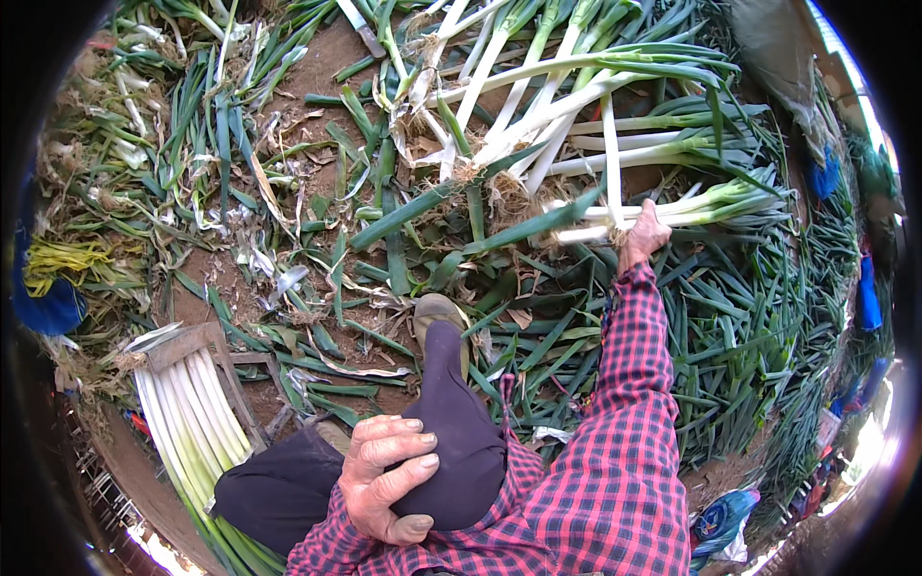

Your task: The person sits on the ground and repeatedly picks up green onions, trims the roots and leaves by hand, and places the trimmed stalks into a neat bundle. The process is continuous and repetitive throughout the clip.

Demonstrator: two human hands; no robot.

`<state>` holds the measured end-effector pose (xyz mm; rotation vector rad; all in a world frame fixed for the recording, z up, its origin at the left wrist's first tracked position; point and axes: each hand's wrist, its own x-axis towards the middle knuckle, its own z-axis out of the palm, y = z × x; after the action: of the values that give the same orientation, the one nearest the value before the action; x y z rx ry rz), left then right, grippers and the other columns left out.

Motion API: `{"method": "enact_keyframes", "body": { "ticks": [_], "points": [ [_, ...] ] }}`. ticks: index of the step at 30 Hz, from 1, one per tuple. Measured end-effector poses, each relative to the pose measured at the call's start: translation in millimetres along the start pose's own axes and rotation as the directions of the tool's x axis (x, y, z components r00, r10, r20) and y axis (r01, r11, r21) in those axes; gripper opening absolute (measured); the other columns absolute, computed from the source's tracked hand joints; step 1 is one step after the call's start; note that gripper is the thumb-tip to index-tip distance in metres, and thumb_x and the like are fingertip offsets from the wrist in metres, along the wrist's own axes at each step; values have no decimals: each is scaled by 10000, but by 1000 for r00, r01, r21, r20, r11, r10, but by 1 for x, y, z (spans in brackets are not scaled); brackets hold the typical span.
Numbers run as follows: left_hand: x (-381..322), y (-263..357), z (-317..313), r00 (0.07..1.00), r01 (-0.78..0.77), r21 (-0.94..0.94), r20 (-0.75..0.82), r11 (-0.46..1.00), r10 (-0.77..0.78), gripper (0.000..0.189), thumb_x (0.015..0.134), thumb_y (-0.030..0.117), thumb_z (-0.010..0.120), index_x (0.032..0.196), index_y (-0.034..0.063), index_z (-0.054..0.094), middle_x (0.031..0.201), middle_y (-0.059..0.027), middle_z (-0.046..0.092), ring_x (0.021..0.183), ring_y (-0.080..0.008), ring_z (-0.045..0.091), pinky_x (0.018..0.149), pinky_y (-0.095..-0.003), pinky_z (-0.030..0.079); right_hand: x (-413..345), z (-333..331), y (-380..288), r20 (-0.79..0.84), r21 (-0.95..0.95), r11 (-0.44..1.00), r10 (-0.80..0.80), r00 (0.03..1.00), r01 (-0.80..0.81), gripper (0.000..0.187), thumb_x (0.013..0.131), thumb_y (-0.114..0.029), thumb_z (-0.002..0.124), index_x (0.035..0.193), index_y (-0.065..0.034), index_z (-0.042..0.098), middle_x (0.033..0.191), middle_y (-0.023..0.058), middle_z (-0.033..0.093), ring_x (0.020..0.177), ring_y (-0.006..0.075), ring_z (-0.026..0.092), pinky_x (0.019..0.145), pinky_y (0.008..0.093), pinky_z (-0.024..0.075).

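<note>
My right hand [643, 234], at the end of a checked sleeve, is closed around the white stalks of green onions [691, 212] at the right edge of the pile. Loose green onions [533, 126] with roots lie just beyond it, their leafy tops towards the right. My left hand [389, 475] rests by my raised knee, fingers apart, holding nothing. Left of my legs, a row of cleaned green onions [191, 410] lies in a wooden frame [184, 345], white ends towards the top of the view.
A knife [364, 29] lies on the soil at the top. Cut leaves and peelings [281, 266] cover much of the ground. Yellow ties [61, 263] lie over something blue at the far left. Heaped green leaves [742, 309] extend along the right, and a blue bundle [720, 522] sits at lower right.
</note>
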<state>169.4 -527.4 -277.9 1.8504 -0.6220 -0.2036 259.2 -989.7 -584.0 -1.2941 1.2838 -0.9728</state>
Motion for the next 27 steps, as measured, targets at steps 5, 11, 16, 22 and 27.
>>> {"method": "enact_keyframes", "body": {
  "ticks": [5,11,16,22,27],
  "points": [
    [-5,0,3,997,-8,-35,-81,999,5,591,960,541,643,1206,6,704,1195,-213,692,1122,-393,647,990,-543,499,-31,-81,-30,356,261,923,181,917,-283,166,991,-156,647,907,-19,605,825,83,651,682,193,614,650,315,527],
    [-3,6,3,994,-44,-13,-100,999,43,585,984,499,608,1219,-31,691,1202,-224,696,1117,-391,660,1003,-508,501,-114,-120,3,432,439,471,636,639,-765,220,910,-183,816,1023,-97,648,826,45,656,724,202,641,684,338,567],
    [19,14,-30,985,88,-22,148,996,-84,594,998,500,594,1223,-42,691,1179,-222,699,1109,-362,678,1001,-439,511,-170,-95,-11,451,474,556,513,730,-683,340,960,-279,792,1106,-31,611,954,89,671,868,255,661,792,427,582],
    [81,-27,-37,937,19,251,333,968,-105,632,952,350,695,1465,18,534,1418,-225,596,1321,-353,579,1141,-434,434,-222,-58,-61,568,503,438,483,667,-745,290,1066,-352,619,1091,-63,620,929,97,668,883,260,646,853,444,563],
    [80,-98,30,770,150,367,539,918,-341,841,831,356,866,1521,65,484,1387,-220,630,1308,-326,612,1115,-415,471,-267,-55,-34,515,582,439,451,728,-684,382,1050,-396,642,1185,-42,594,1009,72,634,931,232,645,859,410,561]
  ]
}}
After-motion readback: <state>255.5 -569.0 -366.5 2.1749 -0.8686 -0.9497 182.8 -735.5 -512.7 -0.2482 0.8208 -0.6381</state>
